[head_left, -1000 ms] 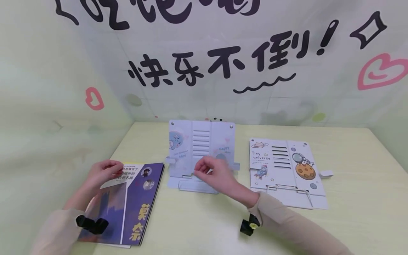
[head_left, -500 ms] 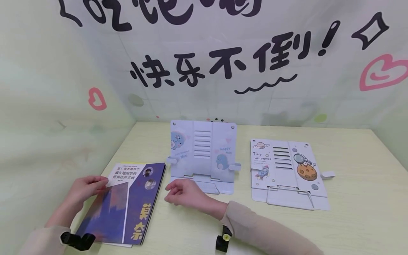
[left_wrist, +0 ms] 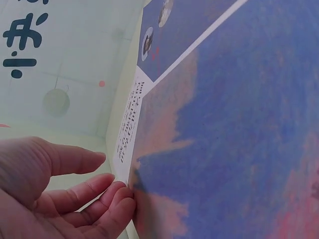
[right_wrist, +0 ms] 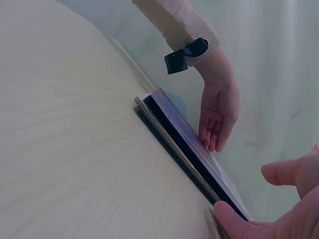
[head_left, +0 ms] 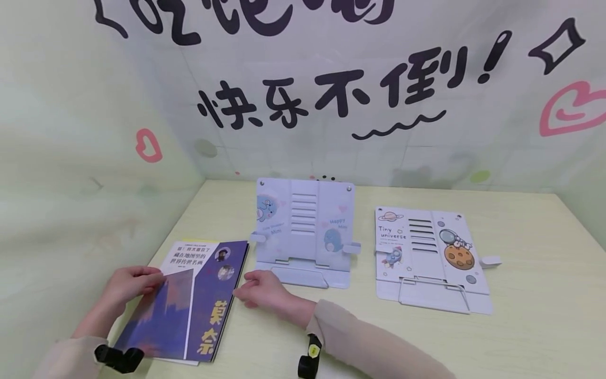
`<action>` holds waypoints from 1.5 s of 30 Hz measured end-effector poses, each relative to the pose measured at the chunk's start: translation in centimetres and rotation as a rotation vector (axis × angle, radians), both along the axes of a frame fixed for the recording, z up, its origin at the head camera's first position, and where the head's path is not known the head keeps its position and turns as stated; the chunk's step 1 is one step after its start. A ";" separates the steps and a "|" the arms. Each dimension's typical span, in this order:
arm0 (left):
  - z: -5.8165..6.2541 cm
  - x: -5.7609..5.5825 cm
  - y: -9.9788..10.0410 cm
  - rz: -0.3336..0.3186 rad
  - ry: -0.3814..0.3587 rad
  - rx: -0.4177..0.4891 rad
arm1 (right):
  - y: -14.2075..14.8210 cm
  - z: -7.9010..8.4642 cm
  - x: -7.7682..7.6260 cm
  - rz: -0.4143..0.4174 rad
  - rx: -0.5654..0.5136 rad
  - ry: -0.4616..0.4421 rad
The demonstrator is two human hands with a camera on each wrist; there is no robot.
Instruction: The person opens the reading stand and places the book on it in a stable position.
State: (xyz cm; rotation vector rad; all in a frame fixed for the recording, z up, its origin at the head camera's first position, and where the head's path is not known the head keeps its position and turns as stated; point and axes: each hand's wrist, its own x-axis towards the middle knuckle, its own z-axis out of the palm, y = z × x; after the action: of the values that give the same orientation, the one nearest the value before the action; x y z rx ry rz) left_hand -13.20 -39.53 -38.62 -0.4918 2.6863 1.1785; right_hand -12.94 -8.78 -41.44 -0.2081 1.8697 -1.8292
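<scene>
A stack of thin books [head_left: 208, 295] lies at the left of the table, a purple-blue picture cover with yellow characters on top. My left hand [head_left: 132, 284] is at the stack's left edge. In the left wrist view its fingertips [left_wrist: 122, 196] meet the edge of the cover, with the thumb held apart. From the other side my right hand [head_left: 265, 292] reaches the right edge. In the right wrist view one fingertip [right_wrist: 227, 211] is right at the side of the books, while another finger [right_wrist: 281, 173] stays raised, with a gap between them.
Behind the right hand stands a white book stand [head_left: 303, 226] with dinosaur pictures, leaning back. To its right a second book stand [head_left: 426, 247] with space drawings lies lower, its side clip sticking out. A printed wall sheet [head_left: 331, 142] rises behind the table [head_left: 530, 316].
My right hand has moved left and down from in front of the dinosaur stand to the books' right edge. My left hand has come down from above the books to their left edge.
</scene>
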 end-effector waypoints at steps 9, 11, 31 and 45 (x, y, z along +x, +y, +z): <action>0.2 -0.2 0.2 0.021 0.016 -0.072 | -1.0 0.2 -0.5 -0.047 -0.059 -0.150; 0.3 -0.2 0.3 0.019 0.023 -0.100 | -1.0 0.2 -0.6 -0.050 -0.076 -0.178; 0.0 -0.5 -0.1 0.006 -0.011 -0.154 | -2.8 0.3 -1.1 -0.118 -0.076 -0.253; -0.1 -0.8 -0.8 0.010 -0.031 -0.051 | -3.7 0.5 -0.6 -0.209 -0.058 -0.197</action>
State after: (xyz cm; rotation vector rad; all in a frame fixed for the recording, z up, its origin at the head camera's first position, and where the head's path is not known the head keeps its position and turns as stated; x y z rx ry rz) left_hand -13.98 -40.36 -38.73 -0.5275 2.6967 1.0974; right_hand -13.52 -12.48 -40.92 0.1487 1.7564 -1.9642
